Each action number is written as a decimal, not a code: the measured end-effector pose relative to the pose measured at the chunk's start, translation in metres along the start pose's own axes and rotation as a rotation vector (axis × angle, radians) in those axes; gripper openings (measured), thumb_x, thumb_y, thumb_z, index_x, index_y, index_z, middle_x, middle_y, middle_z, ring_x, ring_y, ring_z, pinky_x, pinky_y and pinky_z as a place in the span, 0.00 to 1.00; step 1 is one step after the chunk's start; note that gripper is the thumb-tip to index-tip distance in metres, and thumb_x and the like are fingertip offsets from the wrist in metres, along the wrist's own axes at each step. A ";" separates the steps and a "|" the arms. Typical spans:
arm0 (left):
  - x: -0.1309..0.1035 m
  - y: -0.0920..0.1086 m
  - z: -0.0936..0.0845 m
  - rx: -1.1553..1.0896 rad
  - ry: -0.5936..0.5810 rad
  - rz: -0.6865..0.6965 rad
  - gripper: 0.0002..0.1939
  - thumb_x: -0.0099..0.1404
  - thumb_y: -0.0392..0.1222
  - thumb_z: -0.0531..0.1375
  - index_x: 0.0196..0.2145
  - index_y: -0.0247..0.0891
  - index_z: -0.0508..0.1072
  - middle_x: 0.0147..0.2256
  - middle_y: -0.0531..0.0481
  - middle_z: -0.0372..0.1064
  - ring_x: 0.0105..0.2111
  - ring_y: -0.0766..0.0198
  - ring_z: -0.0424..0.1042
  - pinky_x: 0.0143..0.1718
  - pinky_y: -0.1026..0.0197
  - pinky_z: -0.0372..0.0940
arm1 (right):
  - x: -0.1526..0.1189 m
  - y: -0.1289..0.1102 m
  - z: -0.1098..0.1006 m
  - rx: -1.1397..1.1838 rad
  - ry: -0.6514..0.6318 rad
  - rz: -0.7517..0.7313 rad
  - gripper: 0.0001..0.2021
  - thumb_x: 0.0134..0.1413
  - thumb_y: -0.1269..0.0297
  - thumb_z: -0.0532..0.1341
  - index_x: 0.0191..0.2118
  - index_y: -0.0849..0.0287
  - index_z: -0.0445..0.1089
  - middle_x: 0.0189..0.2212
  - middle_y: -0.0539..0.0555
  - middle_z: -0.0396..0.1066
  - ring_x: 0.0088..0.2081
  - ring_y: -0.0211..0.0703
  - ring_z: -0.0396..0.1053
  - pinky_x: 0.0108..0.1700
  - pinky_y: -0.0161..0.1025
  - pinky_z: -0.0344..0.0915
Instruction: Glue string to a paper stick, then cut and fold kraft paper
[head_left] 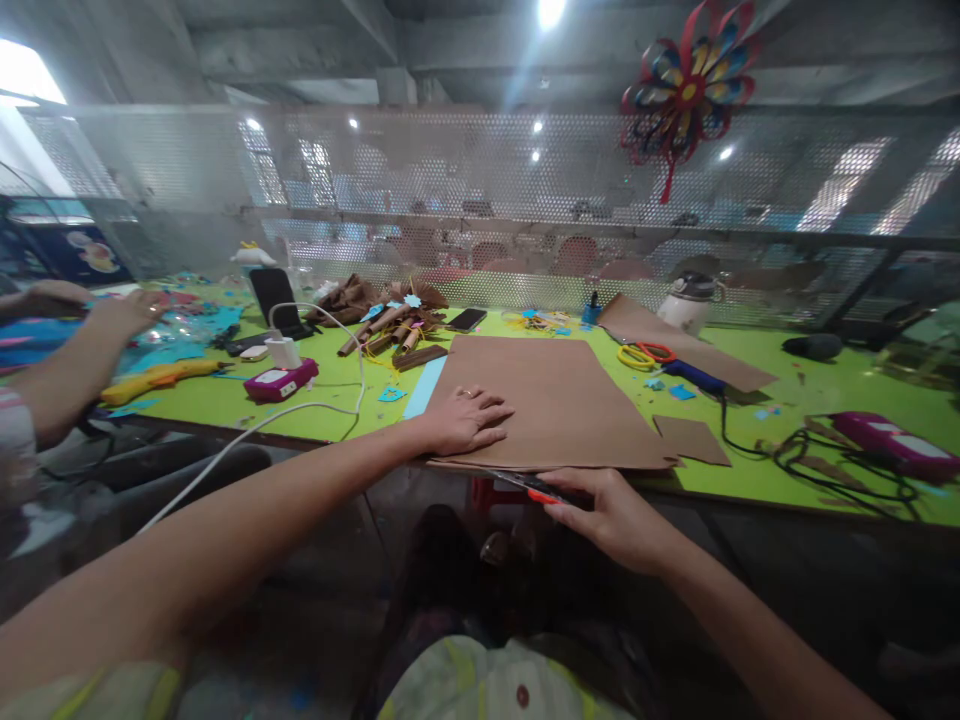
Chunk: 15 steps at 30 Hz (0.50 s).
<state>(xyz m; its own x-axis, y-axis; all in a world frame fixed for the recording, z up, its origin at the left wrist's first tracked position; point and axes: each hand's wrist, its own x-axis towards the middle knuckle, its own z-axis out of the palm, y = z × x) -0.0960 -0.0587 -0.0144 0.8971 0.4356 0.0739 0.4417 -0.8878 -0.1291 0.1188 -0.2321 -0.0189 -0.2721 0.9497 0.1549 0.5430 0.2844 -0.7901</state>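
A large sheet of brown kraft paper [555,395] lies on the green table at the centre, its near edge at the table's front edge. My left hand [469,420] rests flat on the sheet's left part, fingers spread. At the sheet's near edge, my right hand [604,510] is closed around a utility knife [544,494] with a black and red handle. Its blade points left along the paper's edge; whether it touches the paper I cannot tell. A light blue strip [424,388] shows from under the sheet's left side.
Yellow-handled scissors [637,356], a blue glue gun [696,377] and a small brown paper piece [691,440] lie right. Brown paper rolls [390,325], a phone [466,320] and a purple box [281,381] with a white cable lie left. Another person's hand [127,315] works far left.
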 end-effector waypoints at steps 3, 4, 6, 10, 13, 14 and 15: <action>0.001 -0.001 -0.002 0.001 -0.011 0.010 0.30 0.71 0.58 0.38 0.62 0.42 0.57 0.61 0.41 0.57 0.57 0.49 0.57 0.56 0.47 0.50 | 0.003 -0.002 0.002 0.005 -0.005 -0.029 0.15 0.53 0.67 0.62 0.48 0.58 0.75 0.47 0.56 0.76 0.49 0.51 0.71 0.53 0.47 0.64; 0.001 -0.001 -0.004 0.001 -0.017 0.016 0.30 0.71 0.58 0.38 0.62 0.42 0.58 0.61 0.41 0.57 0.57 0.49 0.57 0.56 0.47 0.50 | 0.004 -0.002 0.002 0.006 -0.006 -0.038 0.15 0.53 0.67 0.61 0.48 0.58 0.75 0.47 0.56 0.76 0.49 0.51 0.71 0.53 0.47 0.64; 0.003 -0.003 -0.008 0.003 -0.036 0.040 0.31 0.70 0.59 0.39 0.62 0.42 0.58 0.61 0.40 0.57 0.57 0.49 0.57 0.56 0.47 0.49 | 0.004 -0.002 0.003 0.013 -0.010 -0.044 0.15 0.53 0.67 0.61 0.48 0.58 0.75 0.47 0.56 0.76 0.49 0.51 0.71 0.53 0.47 0.64; 0.005 -0.005 -0.016 0.001 -0.079 0.083 0.33 0.68 0.62 0.44 0.62 0.41 0.58 0.60 0.39 0.58 0.57 0.50 0.58 0.57 0.50 0.49 | -0.001 0.000 0.002 0.015 -0.009 -0.005 0.16 0.53 0.66 0.62 0.48 0.57 0.75 0.47 0.56 0.76 0.49 0.52 0.71 0.54 0.48 0.64; 0.004 -0.005 -0.016 -0.003 -0.084 0.073 0.33 0.68 0.63 0.44 0.63 0.43 0.58 0.61 0.40 0.58 0.58 0.50 0.57 0.58 0.50 0.49 | -0.003 -0.001 0.002 0.005 -0.005 -0.002 0.16 0.54 0.67 0.61 0.49 0.57 0.75 0.47 0.56 0.76 0.49 0.52 0.71 0.54 0.48 0.64; 0.004 -0.005 -0.015 -0.003 -0.079 0.068 0.33 0.68 0.63 0.44 0.63 0.43 0.57 0.61 0.39 0.57 0.59 0.50 0.57 0.58 0.50 0.49 | -0.003 -0.001 0.003 0.001 -0.009 -0.011 0.16 0.54 0.67 0.61 0.49 0.57 0.74 0.47 0.56 0.76 0.50 0.51 0.71 0.54 0.48 0.64; 0.003 -0.004 -0.014 -0.003 -0.073 0.065 0.33 0.68 0.62 0.43 0.63 0.42 0.57 0.61 0.39 0.57 0.59 0.50 0.56 0.58 0.49 0.48 | -0.002 -0.002 0.004 -0.003 -0.014 -0.021 0.16 0.54 0.67 0.61 0.49 0.57 0.74 0.47 0.56 0.75 0.50 0.51 0.71 0.54 0.47 0.64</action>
<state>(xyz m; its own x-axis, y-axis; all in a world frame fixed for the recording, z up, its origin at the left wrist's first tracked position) -0.0955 -0.0560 0.0004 0.9220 0.3871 -0.0067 0.3830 -0.9147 -0.1287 0.1154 -0.2349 -0.0199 -0.2946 0.9417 0.1625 0.5394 0.3043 -0.7851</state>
